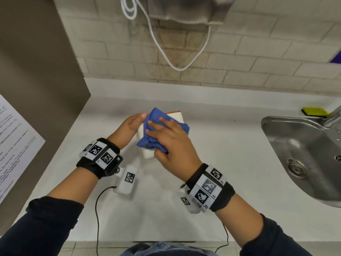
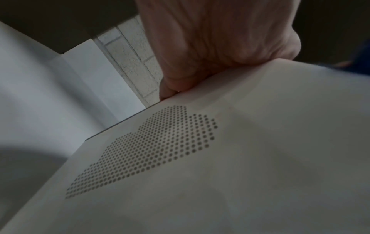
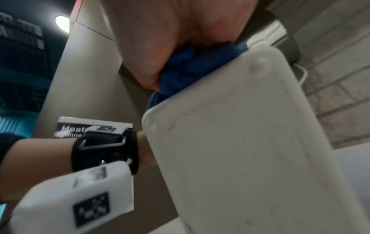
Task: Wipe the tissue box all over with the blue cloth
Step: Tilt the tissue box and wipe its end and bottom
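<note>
A white tissue box [image 1: 147, 154] with an orange far edge is held tilted above the white counter [image 1: 230, 154]. My left hand [image 1: 133, 123] grips its left side, thumb at the far corner. A crumpled blue cloth [image 1: 156, 143] covers most of the box's top. Over the cloth lies my right hand [image 1: 171, 137], fingers spread on top and thumb curled round the cloth at the box's near end. The left wrist view shows the left hand [image 2: 210, 47] on the box's [image 2: 230, 158] dotted side. In the right wrist view the cloth [image 3: 180, 71] is bunched between palm and box [image 3: 250, 142].
A steel sink [image 1: 295, 145] lies to the right, with a yellow-green sponge [image 1: 311, 111] behind it. A white cable [image 1: 166, 52] hangs down the brick wall. A brown panel [image 1: 36, 71] with a paper notice [image 1: 14, 135] stands at the left.
</note>
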The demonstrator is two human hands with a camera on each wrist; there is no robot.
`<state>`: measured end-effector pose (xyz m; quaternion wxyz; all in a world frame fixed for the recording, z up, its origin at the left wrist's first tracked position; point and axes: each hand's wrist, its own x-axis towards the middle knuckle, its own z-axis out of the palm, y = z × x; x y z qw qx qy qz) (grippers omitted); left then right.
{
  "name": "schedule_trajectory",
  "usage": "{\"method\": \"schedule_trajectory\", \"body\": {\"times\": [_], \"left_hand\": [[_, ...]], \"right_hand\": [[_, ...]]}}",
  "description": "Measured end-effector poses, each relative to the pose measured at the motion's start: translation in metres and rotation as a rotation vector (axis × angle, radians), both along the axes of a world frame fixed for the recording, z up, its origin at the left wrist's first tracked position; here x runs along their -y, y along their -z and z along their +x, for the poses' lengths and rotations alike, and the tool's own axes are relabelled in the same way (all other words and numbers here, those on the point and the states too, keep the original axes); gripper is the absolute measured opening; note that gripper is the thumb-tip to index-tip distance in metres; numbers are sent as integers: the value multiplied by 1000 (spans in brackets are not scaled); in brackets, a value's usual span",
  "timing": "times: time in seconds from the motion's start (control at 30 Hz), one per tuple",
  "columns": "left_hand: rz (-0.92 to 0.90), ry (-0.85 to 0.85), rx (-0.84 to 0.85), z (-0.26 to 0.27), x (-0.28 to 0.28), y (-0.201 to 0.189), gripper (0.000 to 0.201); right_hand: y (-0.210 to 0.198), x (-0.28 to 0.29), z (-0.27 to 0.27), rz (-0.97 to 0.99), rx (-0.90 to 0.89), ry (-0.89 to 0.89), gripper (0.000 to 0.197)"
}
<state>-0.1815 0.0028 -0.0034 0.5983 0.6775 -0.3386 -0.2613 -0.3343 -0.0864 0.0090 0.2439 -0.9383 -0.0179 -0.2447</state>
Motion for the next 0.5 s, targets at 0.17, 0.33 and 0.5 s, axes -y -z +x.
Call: {"method": "schedule_trajectory", "body": {"times": [0.17, 0.33, 0.5], "left_hand": [[11, 53, 28, 1, -4, -1, 33], [-22, 10, 53, -4, -3, -1, 36], [-40, -36, 32, -7, 1, 2, 31]], "right_hand": [[9, 29, -22, 18, 65, -205, 33], [4, 36, -12, 239, 152, 138, 38], [-5, 2, 13, 224, 42, 235, 46]]}}
